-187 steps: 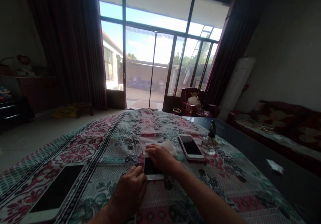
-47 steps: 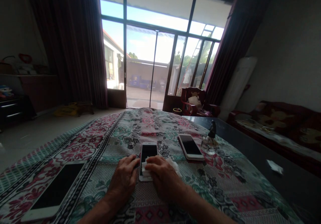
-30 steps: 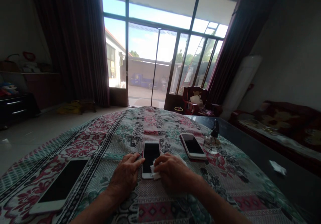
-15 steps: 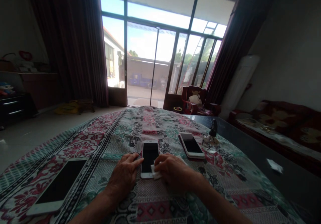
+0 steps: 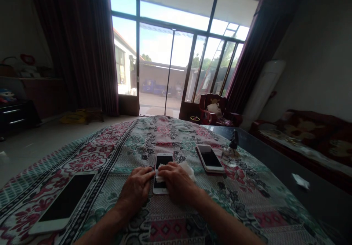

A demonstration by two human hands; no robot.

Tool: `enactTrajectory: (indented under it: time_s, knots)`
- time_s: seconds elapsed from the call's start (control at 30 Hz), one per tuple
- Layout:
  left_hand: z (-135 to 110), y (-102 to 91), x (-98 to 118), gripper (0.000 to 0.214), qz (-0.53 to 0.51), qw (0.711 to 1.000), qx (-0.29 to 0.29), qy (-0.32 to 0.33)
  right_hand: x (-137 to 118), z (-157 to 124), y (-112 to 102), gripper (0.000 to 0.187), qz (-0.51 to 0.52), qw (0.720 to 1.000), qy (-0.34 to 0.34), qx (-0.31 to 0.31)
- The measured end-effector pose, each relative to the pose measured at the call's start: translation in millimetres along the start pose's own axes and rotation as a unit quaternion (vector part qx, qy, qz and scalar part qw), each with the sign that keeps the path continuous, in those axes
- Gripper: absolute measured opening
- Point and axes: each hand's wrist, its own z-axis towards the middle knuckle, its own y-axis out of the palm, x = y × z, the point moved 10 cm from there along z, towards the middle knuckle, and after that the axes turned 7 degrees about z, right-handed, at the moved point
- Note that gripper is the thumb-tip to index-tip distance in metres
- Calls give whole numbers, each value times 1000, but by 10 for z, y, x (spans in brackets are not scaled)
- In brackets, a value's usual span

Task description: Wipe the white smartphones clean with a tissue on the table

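Observation:
A white phone (image 5: 162,160) lies face up on the floral cloth (image 5: 176,135) in front of me. My left hand (image 5: 136,189) rests flat against the phone's left edge, fingers stretched toward it. My right hand (image 5: 176,181) lies across the middle of the screen, fingers closed down on a white tissue (image 5: 187,169) that it presses onto the glass. Part of the tissue sticks out beyond my right fingers.
A second white phone (image 5: 210,158) lies to the right. A larger white tablet (image 5: 64,202) lies at the near left. A small dark-topped glass bottle (image 5: 232,149) stands by the cloth's right edge, next to a dark table (image 5: 288,179) with a scrap of paper (image 5: 301,181).
My right hand with the tissue has slid from the phone's lower right corner up and left across the screen. The left hand stays at the phone's left edge.

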Motion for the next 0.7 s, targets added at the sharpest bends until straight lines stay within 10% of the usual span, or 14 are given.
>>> enactTrajectory:
  time_s: [0.17, 0.47, 0.7]
  knots:
    - [0, 15, -7, 34, -4, 1000, -12, -6, -176, -165, 22, 31, 67, 994, -38, -82]
    - [13, -23, 31, 38, -14, 1000, -4, 0, 438, -34, -188, 26, -2, 987, 88, 134]
    - [6, -16, 42, 38, -12, 1000, -1, 6, 504, 74, -85, 29, -50, 992, 89, 80]
